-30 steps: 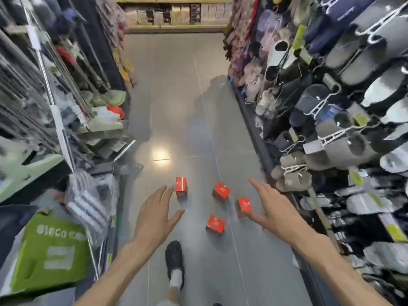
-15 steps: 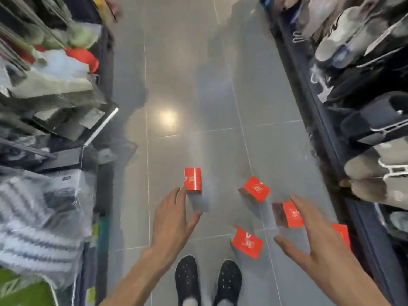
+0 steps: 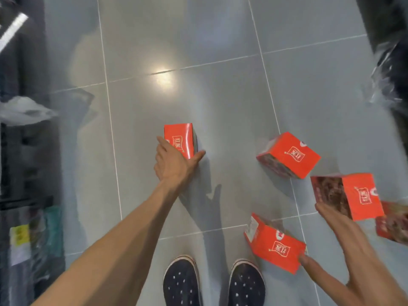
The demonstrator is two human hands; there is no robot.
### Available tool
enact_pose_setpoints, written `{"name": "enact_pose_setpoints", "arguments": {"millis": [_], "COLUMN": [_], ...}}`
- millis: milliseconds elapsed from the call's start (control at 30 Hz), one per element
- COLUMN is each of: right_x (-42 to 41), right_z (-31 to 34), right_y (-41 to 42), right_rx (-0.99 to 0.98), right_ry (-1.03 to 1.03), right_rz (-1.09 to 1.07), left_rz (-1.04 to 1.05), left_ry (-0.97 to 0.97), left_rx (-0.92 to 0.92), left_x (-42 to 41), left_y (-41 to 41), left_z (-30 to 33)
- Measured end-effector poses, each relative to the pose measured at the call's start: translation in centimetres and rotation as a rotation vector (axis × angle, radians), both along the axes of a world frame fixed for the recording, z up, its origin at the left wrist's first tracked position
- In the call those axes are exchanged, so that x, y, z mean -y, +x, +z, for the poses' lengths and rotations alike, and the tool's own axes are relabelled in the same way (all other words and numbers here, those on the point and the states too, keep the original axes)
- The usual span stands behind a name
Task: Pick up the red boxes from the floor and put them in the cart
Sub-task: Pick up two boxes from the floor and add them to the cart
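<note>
Along the floor's left edge runs a dark shelf base [image 3: 24, 173] with blurred packaged goods. The floor [image 3: 209, 96] is glossy grey tile with pale grout lines and a bright lamp glare near its middle. The left hand [image 3: 174, 164] reaches forward, fingers and thumb spread around the leftmost red box [image 3: 180, 140], touching its near end but not plainly clamped on it. Two dark dotted shoes [image 3: 213, 281] stand at the floor's near edge. Right of centre lie a tilted box [image 3: 289, 154] and a near box [image 3: 276, 248], whose corner the right hand [image 3: 353, 257] touches with its thumb; its straight fingers reach under a third box [image 3: 351, 195]. Another box [image 3: 393, 224] sits half-hidden at the right edge.
</note>
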State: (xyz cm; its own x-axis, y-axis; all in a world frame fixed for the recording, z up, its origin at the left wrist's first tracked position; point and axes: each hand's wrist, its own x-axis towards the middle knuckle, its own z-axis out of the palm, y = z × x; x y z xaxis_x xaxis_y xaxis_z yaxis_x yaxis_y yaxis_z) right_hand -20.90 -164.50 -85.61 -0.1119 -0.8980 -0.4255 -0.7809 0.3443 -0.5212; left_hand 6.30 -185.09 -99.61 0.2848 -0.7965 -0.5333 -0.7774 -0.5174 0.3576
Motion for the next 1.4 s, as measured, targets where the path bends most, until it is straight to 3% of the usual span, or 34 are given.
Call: {"name": "enact_pose_setpoints", "arguments": {"millis": [133,233,500,767,933,1067,1233,1400], "right_x": [-1.3,-0.6,6.5,14.6,15.2,15.0,15.8,18.6], "right_z": [-1.4,-1.0,2.0,-7.5,-12.7,-14.0,-9.9,1.2], "right_y": [0.6,-0.1,-2.8,-2.7,-2.7,-3.9,-4.5,-4.6], "right_rx": [0.015,0.012,0.061,-0.099,-0.290,-0.337,-0.302,-0.192], "right_ry": [0.106,0.063,0.086,0.159,0.170,0.138,0.172,0.167], "right_rz": [-0.027,0.013,-0.021,-0.061,0.034,-0.014,-0.057,-0.017], "left_rz": [0.068,0.044,-0.374,-0.522,-0.519,-0.523,-0.553,-0.578], "left_ry": [-0.052,-0.068,-0.113,-0.144,-0.121,-0.100,-0.082,-0.140], "left_rx": [0.020,0.023,-0.109,-0.205,-0.176,-0.176,-0.166,-0.167], "left_x": [1.5,1.8,-2.2,-6.6,-8.7,-9.4,-8.3,-4.8], "left_y": [-1.2,-1.1,2.1,5.2,6.9,7.7,8.4,9.1], "left_z": [-1.5,-0.9,6.7,7.4,4.7,4.4,7.9,16.1]}}
